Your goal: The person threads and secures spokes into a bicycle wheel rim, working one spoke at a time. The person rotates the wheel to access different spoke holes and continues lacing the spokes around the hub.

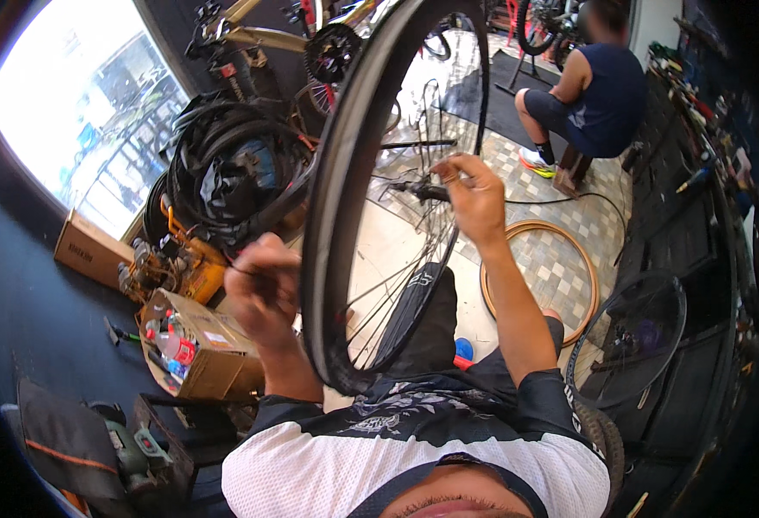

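Note:
A black bicycle wheel rim (332, 207) stands upright in front of me, partly laced with thin dark spokes (379, 306). Its black hub (423, 192) hangs among the spokes, and several of them stick out loosely. My right hand (476, 200) is raised beside the hub, thumb and fingers pinched together; what lies between the fingertips is too small to make out. To the left of the rim, on its outer side, my left hand (263, 281) is bent and smeared by motion. Whether it holds anything cannot be seen. The rim's lower end rests by my lap.
Black tyres (233, 173) are heaped at left, near an orange compressor (198, 276) and a cardboard box (211, 345) of bottles. Tan-edged hoops (591, 289) and another wheel (677, 337) are at right. A person (604, 95) sits farther back, near bicycles (332, 52).

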Demonstrator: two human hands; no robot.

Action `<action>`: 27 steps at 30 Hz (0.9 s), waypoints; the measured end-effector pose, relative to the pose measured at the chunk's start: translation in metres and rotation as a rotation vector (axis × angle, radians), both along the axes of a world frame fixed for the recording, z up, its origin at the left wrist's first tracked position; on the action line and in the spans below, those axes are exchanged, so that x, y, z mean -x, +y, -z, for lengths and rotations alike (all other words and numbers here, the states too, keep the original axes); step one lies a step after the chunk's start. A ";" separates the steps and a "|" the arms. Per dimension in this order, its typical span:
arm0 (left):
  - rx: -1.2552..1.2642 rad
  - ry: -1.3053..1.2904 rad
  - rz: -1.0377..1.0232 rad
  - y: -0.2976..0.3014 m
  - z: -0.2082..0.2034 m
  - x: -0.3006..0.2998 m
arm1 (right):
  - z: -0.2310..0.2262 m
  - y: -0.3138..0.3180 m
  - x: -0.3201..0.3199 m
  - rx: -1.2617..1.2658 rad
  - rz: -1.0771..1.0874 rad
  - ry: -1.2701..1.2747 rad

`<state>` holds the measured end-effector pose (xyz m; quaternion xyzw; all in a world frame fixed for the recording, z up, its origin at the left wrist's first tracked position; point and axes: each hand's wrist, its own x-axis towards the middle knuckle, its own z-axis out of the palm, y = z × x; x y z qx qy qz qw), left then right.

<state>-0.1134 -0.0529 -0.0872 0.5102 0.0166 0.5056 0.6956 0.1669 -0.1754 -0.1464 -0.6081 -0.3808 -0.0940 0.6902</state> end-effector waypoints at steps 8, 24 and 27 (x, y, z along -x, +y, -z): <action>-0.285 0.206 0.356 0.126 -0.030 -0.110 | -0.013 -0.013 0.033 0.105 0.050 -0.035; -0.917 0.702 0.392 0.073 -0.032 -0.155 | -0.023 -0.015 0.035 0.061 -0.149 -0.021; -0.919 0.751 0.434 0.070 -0.022 -0.162 | -0.021 -0.006 0.039 -0.031 -0.106 -0.040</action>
